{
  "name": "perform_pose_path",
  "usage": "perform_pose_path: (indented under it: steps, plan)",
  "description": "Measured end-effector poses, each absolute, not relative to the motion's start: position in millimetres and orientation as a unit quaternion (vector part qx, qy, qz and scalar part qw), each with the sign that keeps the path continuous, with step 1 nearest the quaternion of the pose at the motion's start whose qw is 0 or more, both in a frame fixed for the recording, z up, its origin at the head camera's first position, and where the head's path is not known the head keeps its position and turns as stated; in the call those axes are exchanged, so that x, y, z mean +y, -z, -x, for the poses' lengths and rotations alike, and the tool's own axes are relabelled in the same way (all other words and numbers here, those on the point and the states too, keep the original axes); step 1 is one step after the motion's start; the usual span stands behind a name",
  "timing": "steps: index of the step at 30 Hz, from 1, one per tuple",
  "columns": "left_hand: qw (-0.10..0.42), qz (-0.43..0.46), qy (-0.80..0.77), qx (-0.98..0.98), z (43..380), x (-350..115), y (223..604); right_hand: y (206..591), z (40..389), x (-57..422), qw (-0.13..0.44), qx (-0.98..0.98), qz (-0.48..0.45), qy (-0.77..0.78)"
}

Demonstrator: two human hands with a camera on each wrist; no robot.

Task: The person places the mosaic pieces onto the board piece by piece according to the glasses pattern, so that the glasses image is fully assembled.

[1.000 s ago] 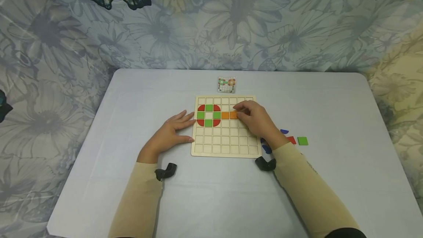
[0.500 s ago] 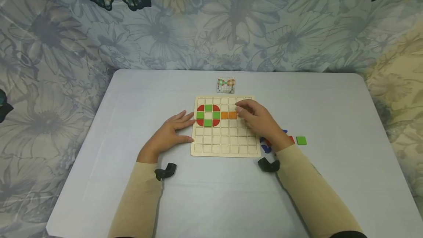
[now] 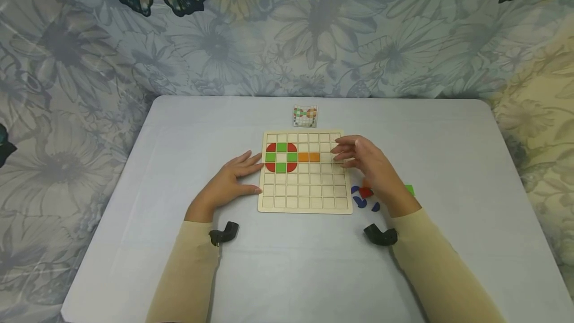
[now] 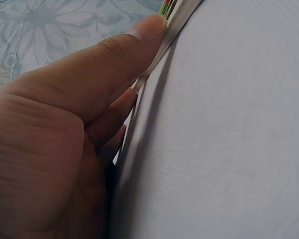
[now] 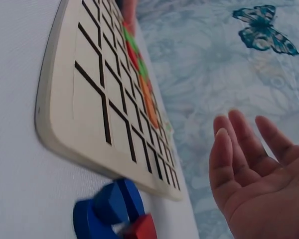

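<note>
A square wooden grid board (image 3: pixel 305 204) lies on the table. On its left part, red rounded corner tiles (image 3: pixel 292 167) and green square tiles (image 3: pixel 281 147) form a ring round a bare cell. Two orange square tiles (image 3: pixel 309 157) continue rightward from the ring. My left hand (image 3: pixel 233 176) rests at the board's left edge, thumb and fingertips touching it, fingers spread. Over the board's right edge, my right hand (image 3: pixel 369 163) hangs with loosely bent fingers and nothing between them. In the right wrist view, that same right hand (image 5: pixel 259 174) shows its bare palm and fingers.
Loose pieces lie right of the board: several blue rounded ones (image 3: pixel 360 202), a red one (image 3: pixel 365 192), an orange one (image 3: pixel 366 182) and a green square (image 3: pixel 410 189) partly behind the wrist. A small pattern card (image 3: pixel 305 116) lies beyond the board on the white table (image 3: pixel 287 263).
My right hand has drawn back rightward from the orange tiles to the board's right edge, its fingers loosening. More loose pieces now show beside it. The left hand stays at the board's edge.
</note>
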State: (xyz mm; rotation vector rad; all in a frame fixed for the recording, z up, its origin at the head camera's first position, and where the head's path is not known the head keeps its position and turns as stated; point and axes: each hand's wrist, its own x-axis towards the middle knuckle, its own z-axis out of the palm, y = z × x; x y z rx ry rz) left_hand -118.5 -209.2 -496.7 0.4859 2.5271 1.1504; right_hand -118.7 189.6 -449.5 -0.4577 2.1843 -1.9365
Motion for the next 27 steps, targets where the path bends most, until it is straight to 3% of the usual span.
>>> perform_pose_path:
  steps: [8, 27]
  plan:
    - [0.160, -0.170, -0.400, 0.886, 118, -209, 497, 449, 106, 220, 0.069, 0.668, 0.162, 0.723]
    - [0.157, -0.174, -0.411, 0.881, 119, -210, 499, 465, 82, 292, 0.002, 0.710, 0.113, 0.696]
